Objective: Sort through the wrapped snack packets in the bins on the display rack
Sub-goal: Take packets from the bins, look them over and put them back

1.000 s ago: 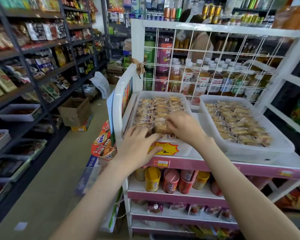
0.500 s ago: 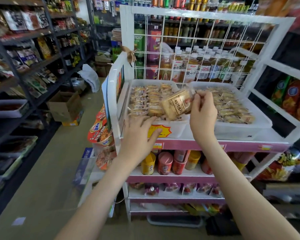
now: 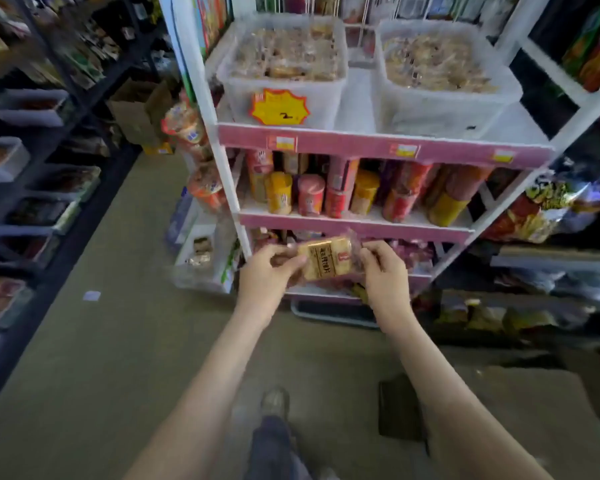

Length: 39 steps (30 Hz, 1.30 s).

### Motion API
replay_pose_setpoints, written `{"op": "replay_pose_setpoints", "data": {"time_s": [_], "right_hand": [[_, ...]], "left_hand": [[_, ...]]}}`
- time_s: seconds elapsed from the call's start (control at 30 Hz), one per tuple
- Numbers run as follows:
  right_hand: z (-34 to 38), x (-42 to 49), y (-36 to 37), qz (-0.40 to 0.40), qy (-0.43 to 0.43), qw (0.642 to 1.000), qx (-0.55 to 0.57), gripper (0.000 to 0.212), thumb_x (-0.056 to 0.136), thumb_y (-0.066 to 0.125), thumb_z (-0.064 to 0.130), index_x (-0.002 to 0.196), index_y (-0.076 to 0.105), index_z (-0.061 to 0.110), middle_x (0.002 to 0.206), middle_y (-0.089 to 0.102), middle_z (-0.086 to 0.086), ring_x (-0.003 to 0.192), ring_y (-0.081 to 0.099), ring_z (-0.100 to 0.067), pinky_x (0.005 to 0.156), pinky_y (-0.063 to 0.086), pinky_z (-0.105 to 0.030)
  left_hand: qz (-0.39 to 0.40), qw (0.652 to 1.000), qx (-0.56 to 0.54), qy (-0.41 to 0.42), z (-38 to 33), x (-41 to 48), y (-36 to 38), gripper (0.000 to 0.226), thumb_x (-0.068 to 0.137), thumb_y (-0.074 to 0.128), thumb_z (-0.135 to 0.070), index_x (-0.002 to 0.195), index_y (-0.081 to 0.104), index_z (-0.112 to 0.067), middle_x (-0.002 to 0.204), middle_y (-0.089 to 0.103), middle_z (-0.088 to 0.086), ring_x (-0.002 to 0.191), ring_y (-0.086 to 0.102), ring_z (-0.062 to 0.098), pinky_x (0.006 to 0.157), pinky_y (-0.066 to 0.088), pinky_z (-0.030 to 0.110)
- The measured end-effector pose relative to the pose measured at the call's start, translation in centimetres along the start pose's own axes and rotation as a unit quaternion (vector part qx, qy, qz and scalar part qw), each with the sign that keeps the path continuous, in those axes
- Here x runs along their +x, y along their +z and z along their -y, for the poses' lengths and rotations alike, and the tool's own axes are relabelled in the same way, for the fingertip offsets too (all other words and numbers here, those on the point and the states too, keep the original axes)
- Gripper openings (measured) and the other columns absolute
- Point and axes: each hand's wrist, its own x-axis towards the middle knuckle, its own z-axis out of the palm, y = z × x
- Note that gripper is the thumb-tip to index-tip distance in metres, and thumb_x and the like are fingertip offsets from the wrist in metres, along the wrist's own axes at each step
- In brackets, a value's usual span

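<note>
Fingers of the left hand [image 3: 267, 275], which left the left bin [image 3: 326, 102] a moment ago, now pinch one end of the packet [image 3: 326, 261]; the right hand [image 3: 385, 271] pinches the other. Lowered from above the bins to the bottom shelves, it is probably being checked before sorting.

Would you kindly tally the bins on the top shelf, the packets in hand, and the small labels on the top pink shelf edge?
Bins: 2
Packet in hand: 1
Labels: 3
Total: 6
</note>
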Motion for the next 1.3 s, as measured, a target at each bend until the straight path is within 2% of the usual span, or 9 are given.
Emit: {"op": "replay_pose_setpoints", "data": {"time_s": [0.17,0.37,0.63,0.77,0.83,0.97,1.1,1.2,1.3], "right_hand": [[-5.1,-5.3,-1.3,0.049,0.091,0.994,0.026,0.015,0.101,0.043,0.013,0.096,0.057,0.011,0.084,0.061,-0.002,0.075,0.058,-0.015,0.064,0.049,-0.026],[-7.1,-8.2,-1.4,0.023,0.146,0.988,0.044,0.017,0.101,0.043,0.014,0.093,0.057,0.01,0.078,0.059,0.0,0.072,0.051,-0.013,0.062,0.04,-0.025],[-6.0,-10.8,-0.1,0.068,0.152,0.982,0.094,0.018,0.101,0.042,0.013,0.094,0.058,0.015,0.085,0.062,0.0,0.072,0.054,-0.007,0.062,0.041,-0.017],[-4.0,-11.5,0.4,0.067,0.093,0.99,0.078,0.015,0.102,0.04,0.016,0.1,0.055,0.012,0.098,0.062,-0.005,0.088,0.059,-0.013,0.071,0.047,-0.015],[-2.5,-11.6,0.6,0.051,0.031,0.997,0.045,0.013,0.102,0.041,0.016,0.101,0.053,0.013,0.101,0.057,-0.004,0.087,0.054,-0.006,0.069,0.044,-0.013],[0.2,-13.1,2.0,0.081,-0.107,0.99,0.051,0.013,0.098,0.046,0.007,0.099,0.053,0.018,0.1,0.058,-0.002,0.09,0.056,-0.011,0.076,0.048,-0.024],[0.9,-14.2,2.3,0.152,-0.182,0.968,0.084,0.033,0.091,0.047,-0.005,0.108,0.056,0.022,0.11,0.06,0.007,0.106,0.059,-0.013,0.089,0.053,-0.032],[0.8,-13.8,1.9,0.09,-0.134,0.983,0.093,0.036,0.092,0.047,-0.005,0.116,0.053,0.021,0.116,0.057,0.007,0.112,0.057,-0.014,0.095,0.051,-0.037],[0.8,-12.4,1.2,0.075,-0.03,0.993,0.084,0.031,0.097,0.051,0.01,0.127,0.053,0.019,0.124,0.057,0.004,0.113,0.058,-0.016,0.094,0.053,-0.039]], "left_hand": [[0.048,0.986,-0.092,-0.132,4.7,-4.7,0.7,0.009,0.09,0.063,-0.001,0.086,0.064,-0.009,0.085,0.066,0.011,0.071,0.069,0.018,0.066,0.058,0.03],[0.049,0.987,-0.075,-0.132,5.9,-7.2,1.0,0.015,0.089,0.061,0.006,0.082,0.062,-0.008,0.08,0.064,0.009,0.065,0.066,0.013,0.056,0.056,0.022],[0.009,0.984,-0.094,-0.151,7.4,-9.1,-1.3,0.015,0.09,0.06,0.005,0.082,0.062,-0.007,0.083,0.064,0.011,0.069,0.065,0.017,0.061,0.059,0.026],[-0.014,0.992,-0.034,-0.124,7.2,-9.3,-1.9,0.009,0.093,0.061,-0.012,0.098,0.062,-0.019,0.108,0.067,0.009,0.093,0.066,0.02,0.084,0.057,0.039],[0.022,0.994,-0.02,-0.101,5.9,-9.9,-1.8,0.024,0.093,0.062,-0.031,0.116,0.058,-0.024,0.114,0.065,-0.001,0.106,0.062,0.017,0.095,0.052,0.041],[0.139,0.965,-0.208,-0.076,3.3,-11.7,-1.1,0.059,0.078,0.067,-0.049,0.128,0.054,-0.021,0.121,0.064,0.0,0.114,0.061,0.015,0.099,0.049,0.038],[0.109,0.961,-0.25,-0.055,3.5,-11.3,-2.2,0.039,0.083,0.074,-0.021,0.119,0.059,-0.019,0.113,0.069,0.006,0.105,0.067,0.023,0.088,0.054,0.04],[0.121,0.968,-0.218,-0.037,3.8,-10.9,-3.8,0.029,0.087,0.067,-0.005,0.112,0.063,-0.019,0.105,0.073,0.003,0.101,0.068,0.022,0.085,0.055,0.036],[0.172,0.941,-0.286,-0.058,3.7,-10.9,-5.1,0.025,0.09,0.057,0.003,0.112,0.061,-0.009,0.103,0.072,0.006,0.093,0.07,0.02,0.074,0.058,0.03]]}}
